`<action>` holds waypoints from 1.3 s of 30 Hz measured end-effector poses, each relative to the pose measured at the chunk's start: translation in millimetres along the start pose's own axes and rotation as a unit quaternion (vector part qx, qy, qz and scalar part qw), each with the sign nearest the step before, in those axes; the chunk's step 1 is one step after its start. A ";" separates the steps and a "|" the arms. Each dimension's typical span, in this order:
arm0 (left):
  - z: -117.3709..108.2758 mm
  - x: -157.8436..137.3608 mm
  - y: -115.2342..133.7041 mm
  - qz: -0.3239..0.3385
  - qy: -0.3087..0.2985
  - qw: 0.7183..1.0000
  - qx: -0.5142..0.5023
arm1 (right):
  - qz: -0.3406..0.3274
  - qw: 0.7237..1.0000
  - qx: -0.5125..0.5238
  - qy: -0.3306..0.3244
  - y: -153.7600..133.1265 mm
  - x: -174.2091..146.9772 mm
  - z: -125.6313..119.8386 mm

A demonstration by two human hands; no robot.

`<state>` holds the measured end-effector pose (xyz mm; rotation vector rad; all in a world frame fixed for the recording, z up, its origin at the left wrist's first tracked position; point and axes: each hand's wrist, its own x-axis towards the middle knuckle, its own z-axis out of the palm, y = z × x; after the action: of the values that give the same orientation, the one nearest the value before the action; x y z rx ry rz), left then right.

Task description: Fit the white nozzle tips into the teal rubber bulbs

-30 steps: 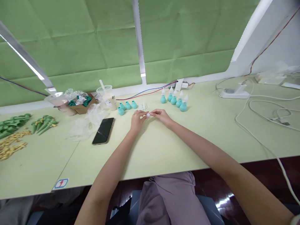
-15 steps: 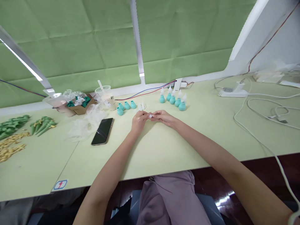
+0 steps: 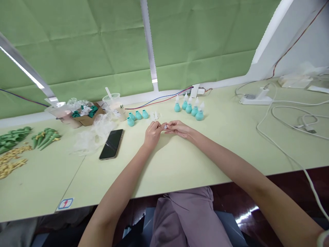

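Small white piece [image 3: 166,127], caught in a fine two-handed pinch.
Head view: left hand [image 3: 153,133] and right hand [image 3: 180,129] meet over the worktop [image 3: 174,161], fingers nearly closed on the piece — mostly hidden. Probably light, stiffish, smooth enough to slip; best taken by opposite ends, gently — other white pieces [image 3: 155,115] lie just beyond the grip, turquoise pots [image 3: 130,121] farther left.

Bright, diffuse light throws soft shadows on the table [image 3: 177,164] and glare on the floor [image 3: 246,214]
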<state>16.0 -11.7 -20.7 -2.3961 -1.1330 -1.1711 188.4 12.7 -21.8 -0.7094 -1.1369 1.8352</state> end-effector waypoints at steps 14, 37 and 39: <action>1.9 2.2 -1.7 -0.068 -0.002 0.997 -0.029 | -0.062 0.996 0.035 0.055 9.0 1.9 9.6; -3.9 1.5 3.6 0.091 0.001 0.994 0.059 | 0.007 1.000 -0.003 0.003 0.1 0.1 -4.2; -1.6 1.0 1.5 0.089 0.014 0.994 0.056 | 0.010 1.000 -0.003 0.006 0.8 0.4 -3.2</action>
<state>16.5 -13.0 -18.7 -2.3330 -0.9300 -1.0503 190.5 14.3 -23.9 -0.7364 -1.1325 1.8426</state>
